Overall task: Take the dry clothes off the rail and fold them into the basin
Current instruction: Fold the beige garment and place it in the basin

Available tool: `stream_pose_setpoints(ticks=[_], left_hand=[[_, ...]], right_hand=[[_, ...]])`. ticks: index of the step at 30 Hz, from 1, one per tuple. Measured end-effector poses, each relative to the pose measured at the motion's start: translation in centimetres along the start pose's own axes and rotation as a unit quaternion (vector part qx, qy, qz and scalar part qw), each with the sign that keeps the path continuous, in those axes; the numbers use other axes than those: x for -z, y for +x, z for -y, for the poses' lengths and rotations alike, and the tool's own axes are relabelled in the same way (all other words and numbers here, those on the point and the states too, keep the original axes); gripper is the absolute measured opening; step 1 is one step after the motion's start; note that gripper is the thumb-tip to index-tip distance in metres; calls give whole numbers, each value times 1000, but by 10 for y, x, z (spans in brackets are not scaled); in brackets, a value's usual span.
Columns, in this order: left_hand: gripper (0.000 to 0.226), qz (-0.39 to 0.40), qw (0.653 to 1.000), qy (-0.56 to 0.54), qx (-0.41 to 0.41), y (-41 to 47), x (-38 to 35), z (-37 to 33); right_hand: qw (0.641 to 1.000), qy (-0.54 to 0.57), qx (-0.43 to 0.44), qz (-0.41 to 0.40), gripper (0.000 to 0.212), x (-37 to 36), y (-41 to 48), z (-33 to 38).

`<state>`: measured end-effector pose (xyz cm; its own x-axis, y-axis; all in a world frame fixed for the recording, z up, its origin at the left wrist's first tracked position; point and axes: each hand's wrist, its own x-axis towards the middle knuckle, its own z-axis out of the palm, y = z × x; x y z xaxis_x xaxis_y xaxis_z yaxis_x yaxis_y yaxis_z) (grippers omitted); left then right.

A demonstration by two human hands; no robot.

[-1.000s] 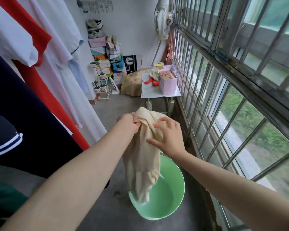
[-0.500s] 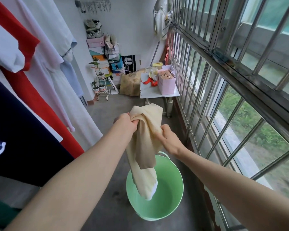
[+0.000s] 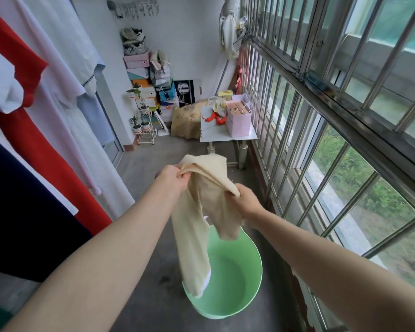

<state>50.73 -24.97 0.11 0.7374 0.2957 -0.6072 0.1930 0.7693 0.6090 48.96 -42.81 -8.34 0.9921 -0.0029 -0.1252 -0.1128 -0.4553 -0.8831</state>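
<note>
So the cream garment (image 3: 201, 212) is off the line and in both hands, held up right over the green basin (image 3: 237, 279), which sits on the concrete floor at about 6 o'clock in the view. The left hand (image 3: 171, 179) has its fingers bunched tight round one top corner. The right hand (image 3: 246, 202) is curled round the other top edge, a bit lower, at roughly 4 o'clock from the left.

Holding it by the top makes sense to me: the cloth hangs long and flattens itself for folding, and the tail dangles over the basin's near rim, so it should drop straight in. I can't tell if the tip touches the plastic.

Plenty left to do, I'd guess: a red top (image 3: 34, 140), a navy one (image 3: 22, 212) and a white dress (image 3: 82, 128) hang around 9 to 10 o'clock.
</note>
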Motion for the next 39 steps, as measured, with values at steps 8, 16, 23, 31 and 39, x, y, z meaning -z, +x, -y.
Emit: stream_pose_setpoints(ticks=[8,16,23,31,39], left_hand=[[45,55,953,289,74,6,35,8],[17,243,801,521,-166,-20,10,21],[7,177,861,441,-179,-4,18,19],[13,166,871,434,-156,2,12,30],[18,183,872,438,-121,-3,12,40]], right_hand=[[960,-118,252,28,15,39,15,83],[922,-231,296,92,22,20,15,101],[975,-125,51,178,70,48,5,88],[985,-59,-16,164,102,18,-11,39],[998,3,69,-9,79,-5,-30,54]])
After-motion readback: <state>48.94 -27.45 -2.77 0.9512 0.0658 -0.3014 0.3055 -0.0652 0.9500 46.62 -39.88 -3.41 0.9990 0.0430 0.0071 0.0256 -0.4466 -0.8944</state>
